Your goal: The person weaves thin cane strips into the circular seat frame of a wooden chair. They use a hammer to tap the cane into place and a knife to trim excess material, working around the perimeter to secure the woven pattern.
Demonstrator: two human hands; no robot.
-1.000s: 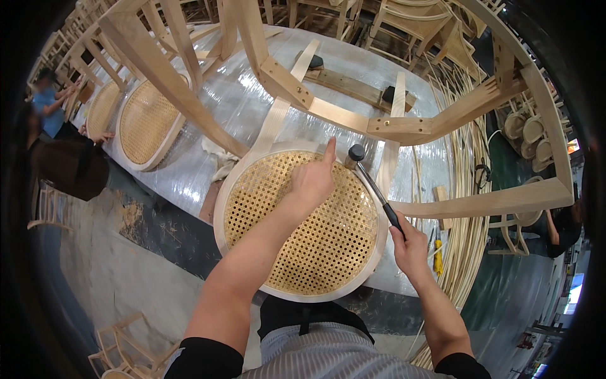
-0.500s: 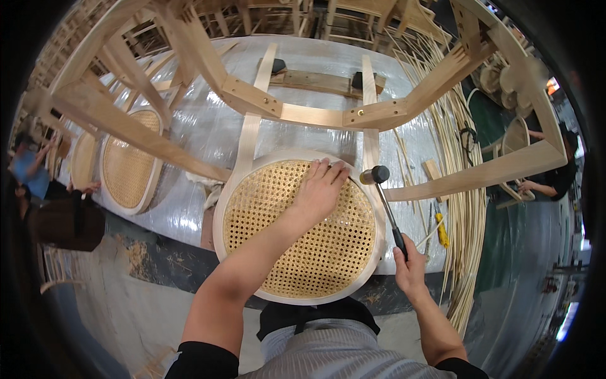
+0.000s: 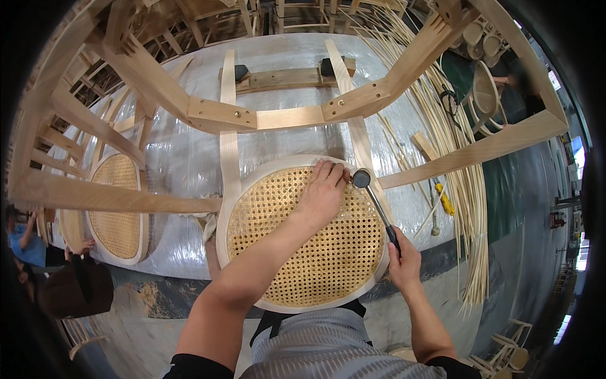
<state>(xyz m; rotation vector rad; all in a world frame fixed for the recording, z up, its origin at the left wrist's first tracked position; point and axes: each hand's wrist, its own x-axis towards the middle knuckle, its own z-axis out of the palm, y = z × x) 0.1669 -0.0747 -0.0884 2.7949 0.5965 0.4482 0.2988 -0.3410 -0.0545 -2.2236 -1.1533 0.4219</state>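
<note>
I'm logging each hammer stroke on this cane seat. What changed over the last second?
The hammer, raised a second ago, has swung down; its head now sits at the seat's far rim, right beside the left hand's fingertips. The right hand kept its grip low on the handle. The left hand stayed flat on the round cane seat, which did not shift.

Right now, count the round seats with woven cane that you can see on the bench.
2. One cane seat lies in front of the person, under the left hand. The second lies to the left, behind a chair-frame rail. Others may be hidden at the picture's rim.
</note>
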